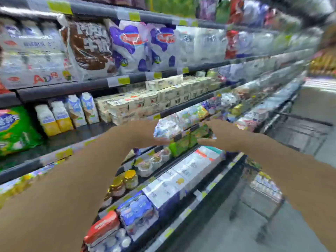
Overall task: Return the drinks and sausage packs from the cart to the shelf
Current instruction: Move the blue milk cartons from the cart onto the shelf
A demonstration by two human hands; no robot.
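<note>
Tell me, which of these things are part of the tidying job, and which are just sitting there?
Part of the job:
- green pack, between both hands
- left hand
- right hand
- cart
- shelf

Just sitting there:
- jars
- yellow cartons
- cow-print bags
- yogurt cups

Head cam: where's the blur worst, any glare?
Head view: motion blur smears the upper right shelves; both hands, left and right, and the green-and-white plastic pack between them are soft; yellow-lidded glass jars stay sharper; white glare on far floor.
</note>
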